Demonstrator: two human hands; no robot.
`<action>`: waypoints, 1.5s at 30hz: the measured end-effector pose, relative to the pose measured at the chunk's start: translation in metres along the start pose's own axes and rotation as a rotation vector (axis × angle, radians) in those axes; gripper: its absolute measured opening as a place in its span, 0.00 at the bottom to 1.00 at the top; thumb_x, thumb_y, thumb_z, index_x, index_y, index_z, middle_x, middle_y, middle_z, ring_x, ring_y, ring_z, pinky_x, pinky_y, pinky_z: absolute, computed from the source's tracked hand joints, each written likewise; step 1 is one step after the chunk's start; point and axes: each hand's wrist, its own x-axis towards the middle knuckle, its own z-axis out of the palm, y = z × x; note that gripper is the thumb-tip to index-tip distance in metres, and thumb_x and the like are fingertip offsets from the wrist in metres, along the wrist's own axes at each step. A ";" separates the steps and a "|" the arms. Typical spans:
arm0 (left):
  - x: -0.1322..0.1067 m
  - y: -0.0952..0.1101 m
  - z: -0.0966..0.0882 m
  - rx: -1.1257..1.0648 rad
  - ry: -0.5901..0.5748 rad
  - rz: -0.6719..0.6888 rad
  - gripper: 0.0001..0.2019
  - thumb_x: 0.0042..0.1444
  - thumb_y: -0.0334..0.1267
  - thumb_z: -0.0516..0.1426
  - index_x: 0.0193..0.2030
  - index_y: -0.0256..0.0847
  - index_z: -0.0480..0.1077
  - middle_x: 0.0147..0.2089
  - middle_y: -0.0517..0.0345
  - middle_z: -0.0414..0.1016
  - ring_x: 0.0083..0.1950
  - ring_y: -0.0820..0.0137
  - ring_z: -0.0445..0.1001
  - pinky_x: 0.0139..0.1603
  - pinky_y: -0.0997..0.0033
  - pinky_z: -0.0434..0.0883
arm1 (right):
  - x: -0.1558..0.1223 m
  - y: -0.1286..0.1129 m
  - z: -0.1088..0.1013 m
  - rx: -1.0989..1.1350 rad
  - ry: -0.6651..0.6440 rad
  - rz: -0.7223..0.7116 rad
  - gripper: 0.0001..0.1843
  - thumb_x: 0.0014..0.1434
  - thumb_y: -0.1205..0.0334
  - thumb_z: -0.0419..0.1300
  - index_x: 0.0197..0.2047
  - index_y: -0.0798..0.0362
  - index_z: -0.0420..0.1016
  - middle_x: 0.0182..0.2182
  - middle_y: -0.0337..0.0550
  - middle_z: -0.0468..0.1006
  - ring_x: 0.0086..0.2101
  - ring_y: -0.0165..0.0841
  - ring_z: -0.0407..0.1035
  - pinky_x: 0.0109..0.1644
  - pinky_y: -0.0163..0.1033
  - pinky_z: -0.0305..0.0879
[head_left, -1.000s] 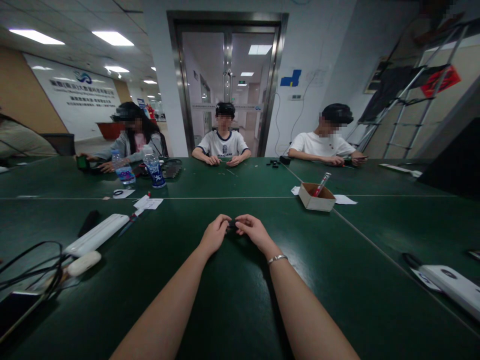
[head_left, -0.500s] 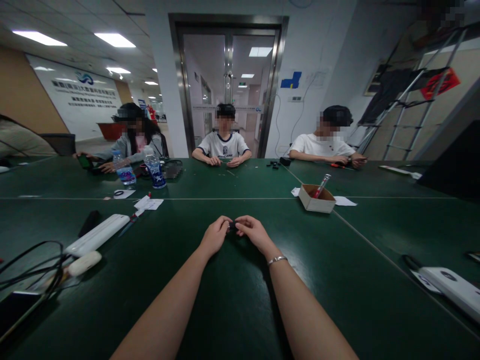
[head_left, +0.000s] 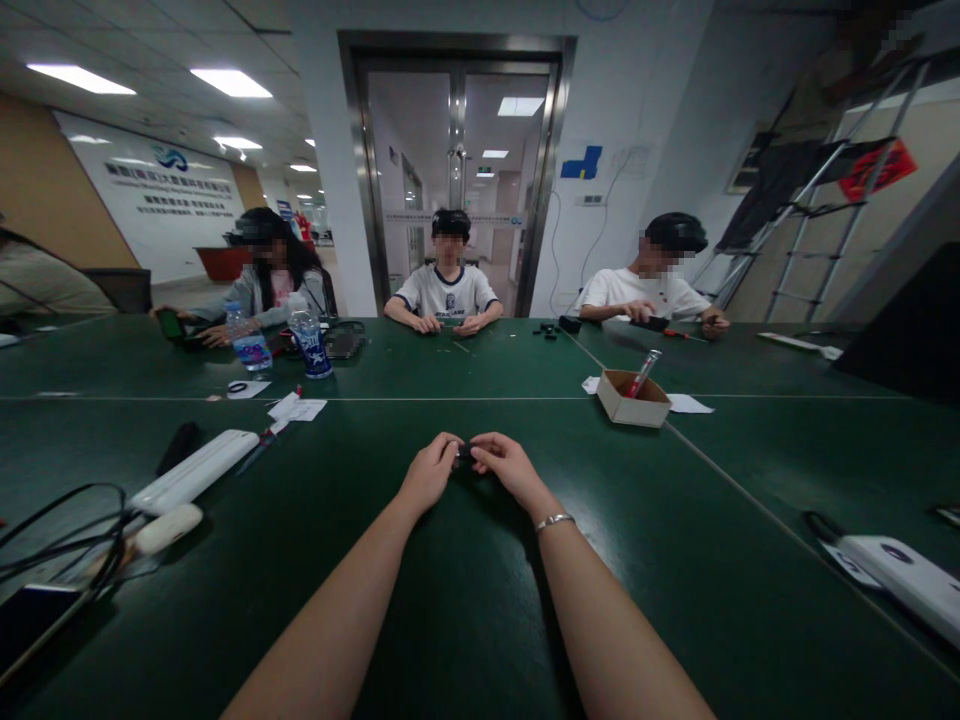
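Both of my hands meet over the green table (head_left: pixel 480 600), straight ahead of me. Between their fingertips is a small black object (head_left: pixel 465 452), too small for me to tell its kind. My left hand (head_left: pixel 431 470) pinches its left end, where a bit of something shiny shows. At its right end, my right hand (head_left: pixel 511 467) grips it with thumb and fingers closed. A silver bracelet circles my right wrist. The fingers cover much of the object.
Ahead to the right stands an open box (head_left: pixel 634 402) with a red and silver tube in it. Two bottles (head_left: pixel 309 340), papers (head_left: pixel 298 407), a white power strip (head_left: pixel 196 470) and cables lie to the left. Another white device (head_left: pixel 904 575) is at right. Three people sit opposite.
My hands and the black object stay in nearly the same place. Across the table, the person at right has moved a hand to a dark object.
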 end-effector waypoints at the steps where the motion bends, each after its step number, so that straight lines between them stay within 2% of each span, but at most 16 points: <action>1: 0.000 0.000 0.000 0.009 -0.006 -0.003 0.16 0.61 0.47 0.44 0.44 0.44 0.68 0.32 0.60 0.71 0.34 0.71 0.70 0.33 0.73 0.65 | 0.000 0.000 0.000 -0.001 -0.001 0.001 0.19 0.45 0.54 0.69 0.37 0.56 0.73 0.26 0.39 0.74 0.26 0.29 0.69 0.30 0.35 0.65; 3: -0.001 0.001 -0.001 0.019 -0.009 0.000 0.15 0.61 0.47 0.45 0.44 0.44 0.68 0.33 0.59 0.71 0.35 0.70 0.70 0.34 0.73 0.65 | 0.000 -0.001 0.000 -0.003 -0.002 0.004 0.19 0.45 0.54 0.69 0.37 0.56 0.73 0.26 0.39 0.74 0.26 0.29 0.69 0.30 0.35 0.66; 9: -0.001 0.003 0.000 -0.011 -0.008 -0.009 0.13 0.59 0.42 0.47 0.46 0.43 0.68 0.45 0.56 0.72 0.40 0.70 0.71 0.39 0.72 0.67 | -0.001 -0.002 0.000 -0.025 0.014 0.015 0.19 0.45 0.54 0.69 0.38 0.56 0.73 0.26 0.39 0.74 0.26 0.29 0.70 0.31 0.35 0.66; 14: -0.002 0.004 -0.001 -0.007 -0.014 -0.037 0.17 0.60 0.48 0.45 0.45 0.43 0.68 0.41 0.57 0.73 0.38 0.70 0.71 0.36 0.72 0.67 | -0.002 -0.003 0.001 -0.021 0.006 0.015 0.19 0.46 0.53 0.69 0.38 0.56 0.73 0.26 0.40 0.75 0.26 0.29 0.70 0.31 0.35 0.66; 17: -0.003 0.005 -0.002 -0.004 -0.025 -0.041 0.16 0.60 0.48 0.45 0.45 0.43 0.68 0.38 0.57 0.72 0.37 0.70 0.71 0.36 0.72 0.67 | -0.003 -0.004 0.001 -0.018 0.004 0.017 0.19 0.46 0.53 0.69 0.37 0.55 0.73 0.26 0.40 0.75 0.26 0.30 0.70 0.31 0.36 0.66; 26: 0.001 -0.001 0.002 -0.021 0.011 0.007 0.13 0.59 0.41 0.48 0.45 0.43 0.68 0.44 0.56 0.73 0.41 0.70 0.71 0.40 0.71 0.67 | -0.002 -0.004 0.001 -0.001 0.005 0.019 0.20 0.45 0.54 0.69 0.37 0.56 0.72 0.27 0.40 0.75 0.26 0.29 0.70 0.30 0.35 0.66; 32: 0.000 0.002 0.000 0.055 -0.002 -0.019 0.16 0.61 0.46 0.44 0.45 0.44 0.68 0.33 0.59 0.72 0.34 0.70 0.70 0.36 0.71 0.66 | -0.002 -0.005 0.002 -0.006 0.006 0.021 0.20 0.44 0.54 0.69 0.37 0.56 0.73 0.26 0.40 0.75 0.26 0.29 0.69 0.31 0.35 0.66; 37: -0.001 0.006 -0.001 0.017 0.003 0.027 0.13 0.59 0.41 0.47 0.45 0.43 0.68 0.45 0.55 0.73 0.44 0.68 0.71 0.44 0.70 0.67 | -0.002 -0.004 0.001 -0.011 0.005 0.006 0.19 0.45 0.54 0.69 0.37 0.56 0.73 0.26 0.39 0.75 0.26 0.29 0.70 0.30 0.35 0.66; 39: -0.001 0.005 -0.002 -0.005 0.006 0.035 0.12 0.58 0.40 0.48 0.45 0.43 0.68 0.47 0.55 0.72 0.45 0.68 0.70 0.44 0.70 0.67 | -0.002 -0.003 0.001 -0.011 0.005 0.004 0.19 0.45 0.54 0.69 0.37 0.56 0.73 0.25 0.39 0.74 0.26 0.29 0.70 0.30 0.35 0.66; 41: -0.001 0.004 -0.002 -0.013 -0.002 0.022 0.13 0.60 0.42 0.46 0.45 0.43 0.68 0.45 0.55 0.72 0.42 0.69 0.70 0.41 0.71 0.67 | -0.001 -0.003 0.001 -0.011 0.005 0.005 0.19 0.45 0.53 0.69 0.37 0.56 0.73 0.25 0.39 0.75 0.26 0.29 0.70 0.30 0.35 0.66; 45: -0.002 0.004 -0.001 0.026 -0.023 -0.033 0.18 0.62 0.48 0.42 0.45 0.43 0.68 0.33 0.59 0.71 0.33 0.71 0.69 0.35 0.72 0.65 | -0.001 -0.002 0.001 -0.013 0.009 0.011 0.19 0.45 0.53 0.69 0.37 0.55 0.73 0.25 0.39 0.75 0.26 0.29 0.70 0.30 0.35 0.67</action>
